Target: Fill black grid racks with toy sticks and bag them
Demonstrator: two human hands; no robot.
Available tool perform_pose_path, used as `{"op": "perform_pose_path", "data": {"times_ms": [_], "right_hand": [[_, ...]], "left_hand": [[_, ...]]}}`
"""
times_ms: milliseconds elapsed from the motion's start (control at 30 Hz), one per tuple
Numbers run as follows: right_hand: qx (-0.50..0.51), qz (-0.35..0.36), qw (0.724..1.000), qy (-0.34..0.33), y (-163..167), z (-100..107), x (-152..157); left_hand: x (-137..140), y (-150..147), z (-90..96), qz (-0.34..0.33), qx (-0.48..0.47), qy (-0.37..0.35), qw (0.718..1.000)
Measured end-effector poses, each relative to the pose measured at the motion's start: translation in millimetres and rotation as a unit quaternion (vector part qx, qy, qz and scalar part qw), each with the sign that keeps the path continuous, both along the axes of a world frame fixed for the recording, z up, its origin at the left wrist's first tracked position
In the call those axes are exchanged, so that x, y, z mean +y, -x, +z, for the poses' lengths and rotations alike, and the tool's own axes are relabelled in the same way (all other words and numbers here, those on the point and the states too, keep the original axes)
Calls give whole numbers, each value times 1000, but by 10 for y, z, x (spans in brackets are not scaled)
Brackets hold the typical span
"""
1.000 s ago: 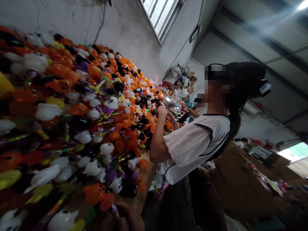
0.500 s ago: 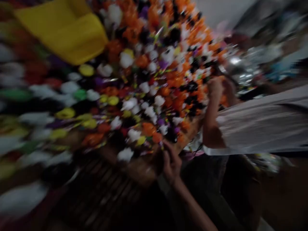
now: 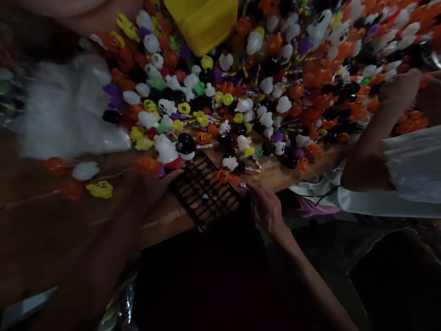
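Note:
My right hand [image 3: 267, 207] pinches the patterned stem of an orange toy [image 3: 223, 175] with a small dark face. The toy points left over a black grid rack [image 3: 206, 191] at the table's front edge. My left hand [image 3: 156, 186] is dark and smeared at the rack's left side, one finger reaching toward its corner; its grip cannot be made out. Just above that hand lie a white figure [image 3: 166, 148], a black round-headed toy [image 3: 185, 145] and an orange one [image 3: 147, 165].
A heap of white, orange, black and yellow toys with colourful stems covers the wooden table [image 3: 165, 225]. A yellow container [image 3: 203, 27] stands in it. Clear plastic bags [image 3: 76, 110] lie left. At right is another person's arm [image 3: 372, 138] in a white sleeve.
The view has swung left, bringing the rack, plastic bags and my left hand into clearer sight. My right hand still grips the orange toy, which is now over the rack.

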State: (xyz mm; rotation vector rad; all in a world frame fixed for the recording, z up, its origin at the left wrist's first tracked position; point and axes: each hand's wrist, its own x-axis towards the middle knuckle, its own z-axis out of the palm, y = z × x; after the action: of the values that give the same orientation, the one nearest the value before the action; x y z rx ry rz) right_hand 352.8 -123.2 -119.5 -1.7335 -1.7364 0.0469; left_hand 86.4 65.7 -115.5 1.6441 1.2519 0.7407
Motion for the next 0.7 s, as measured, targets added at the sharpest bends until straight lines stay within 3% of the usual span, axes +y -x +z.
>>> {"op": "perform_pose_path", "data": {"times_ms": [167, 400, 533, 700], "right_hand": [[-81, -29, 996, 20, 72, 7, 142], [-156, -20, 985, 72, 89, 108, 215], [-112, 24, 991, 74, 43, 120, 225], [50, 31, 998, -6, 252, 285, 403]], "left_hand": [[-8, 13, -37, -22, -45, -34, 998], [-8, 17, 2, -6, -16, -66, 998], [7, 19, -39, -13, -24, -45, 999], [41, 59, -137, 26, -1, -25, 999]]}}
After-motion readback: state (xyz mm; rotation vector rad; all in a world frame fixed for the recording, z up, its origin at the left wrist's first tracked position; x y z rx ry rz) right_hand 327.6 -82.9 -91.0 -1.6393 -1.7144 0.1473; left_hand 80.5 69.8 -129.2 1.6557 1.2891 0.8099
